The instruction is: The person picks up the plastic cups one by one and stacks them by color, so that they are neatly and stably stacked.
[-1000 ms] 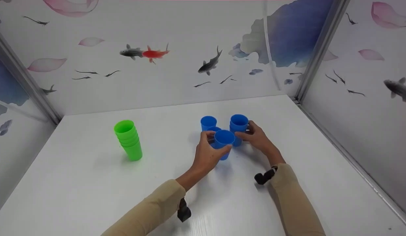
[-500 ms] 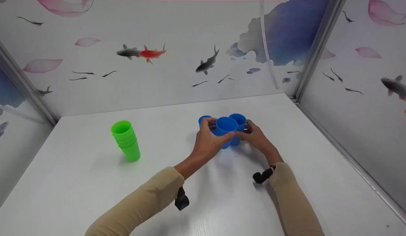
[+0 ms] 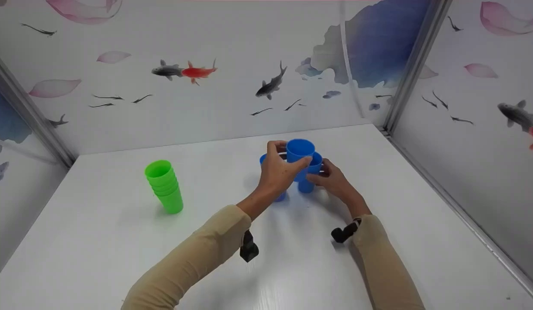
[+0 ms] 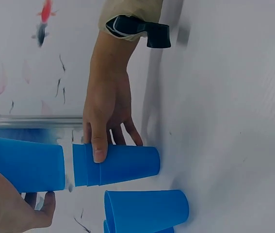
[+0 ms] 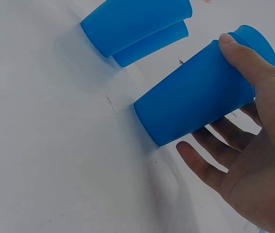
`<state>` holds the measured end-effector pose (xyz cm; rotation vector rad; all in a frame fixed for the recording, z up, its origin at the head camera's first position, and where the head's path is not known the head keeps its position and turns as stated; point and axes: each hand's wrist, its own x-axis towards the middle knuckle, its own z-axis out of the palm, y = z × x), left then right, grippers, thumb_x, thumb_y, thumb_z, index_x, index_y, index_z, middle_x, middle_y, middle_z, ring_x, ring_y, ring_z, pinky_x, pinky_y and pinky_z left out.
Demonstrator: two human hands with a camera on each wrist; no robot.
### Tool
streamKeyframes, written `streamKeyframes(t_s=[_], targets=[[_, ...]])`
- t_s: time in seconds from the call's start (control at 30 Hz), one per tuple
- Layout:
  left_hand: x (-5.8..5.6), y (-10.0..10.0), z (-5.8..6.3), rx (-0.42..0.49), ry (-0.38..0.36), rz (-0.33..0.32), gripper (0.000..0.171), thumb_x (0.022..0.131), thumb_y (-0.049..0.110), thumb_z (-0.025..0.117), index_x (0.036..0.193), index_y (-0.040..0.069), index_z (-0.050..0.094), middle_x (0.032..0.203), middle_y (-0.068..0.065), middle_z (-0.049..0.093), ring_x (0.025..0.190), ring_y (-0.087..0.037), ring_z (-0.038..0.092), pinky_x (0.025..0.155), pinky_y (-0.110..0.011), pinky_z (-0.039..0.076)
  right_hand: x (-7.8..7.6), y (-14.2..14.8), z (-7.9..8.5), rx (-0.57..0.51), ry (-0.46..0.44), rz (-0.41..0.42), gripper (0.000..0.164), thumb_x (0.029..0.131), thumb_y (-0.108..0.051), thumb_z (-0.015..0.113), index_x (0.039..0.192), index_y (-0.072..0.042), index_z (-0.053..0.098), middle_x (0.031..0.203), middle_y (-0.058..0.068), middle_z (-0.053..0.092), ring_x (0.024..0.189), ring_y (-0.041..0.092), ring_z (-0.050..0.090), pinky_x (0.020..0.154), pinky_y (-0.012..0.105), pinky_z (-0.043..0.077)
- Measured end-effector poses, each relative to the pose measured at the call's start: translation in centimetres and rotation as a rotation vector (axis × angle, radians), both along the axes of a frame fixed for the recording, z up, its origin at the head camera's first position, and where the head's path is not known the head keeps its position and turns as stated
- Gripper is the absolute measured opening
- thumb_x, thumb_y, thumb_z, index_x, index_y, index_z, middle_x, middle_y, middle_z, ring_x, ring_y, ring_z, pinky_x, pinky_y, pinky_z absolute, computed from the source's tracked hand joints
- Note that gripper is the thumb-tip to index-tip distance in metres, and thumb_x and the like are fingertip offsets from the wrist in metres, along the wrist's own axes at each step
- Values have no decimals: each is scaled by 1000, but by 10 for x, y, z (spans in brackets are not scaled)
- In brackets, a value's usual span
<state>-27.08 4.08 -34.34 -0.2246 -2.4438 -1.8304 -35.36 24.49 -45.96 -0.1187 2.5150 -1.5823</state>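
My left hand [image 3: 275, 174] grips a blue plastic cup [image 3: 300, 150] and holds it raised over a nested stack of blue cups [image 3: 306, 186]. In the left wrist view a narrow gap shows between the bottom of the raised cup [image 4: 28, 165] and the rim of the stack [image 4: 127, 162]. My right hand [image 3: 334, 181] holds that stack upright on the table from its right side, thumb near the top rims. Two more blue cups [image 4: 149, 208] stand beside the stack, mostly hidden behind my left hand in the head view.
A nested stack of green cups [image 3: 169, 198] stands at the left of the white table [image 3: 98, 241]. Printed panels [image 3: 232, 107] with fish and petals rise behind and at the sides. Each wrist wears a small black camera, such as the left one [image 3: 249, 247].
My left hand has lifted the blue cup up and away, from in front of the stack to above its rim. My right hand keeps its hold on the stack.
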Motion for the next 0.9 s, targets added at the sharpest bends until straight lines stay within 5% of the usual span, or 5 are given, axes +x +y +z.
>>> streamKeyframes(t_s=[0.47,0.9], targets=[[-22,16,9,6,64,24,72,88,41,75,144,14,38,148,-9,51,136,-27,53,111,-47,48,1,-1,0,9,-18,-10,101,77,-68,72,156,-23,27,158,11,40,141,34,46,114,52,44],[-35,29,6,61,65,-1,70,89,38,75,142,11,38,146,-12,51,135,-28,53,110,-48,48,-1,0,-2,9,0,5,96,82,-63,71,156,-20,27,158,13,39,141,35,45,114,52,43]])
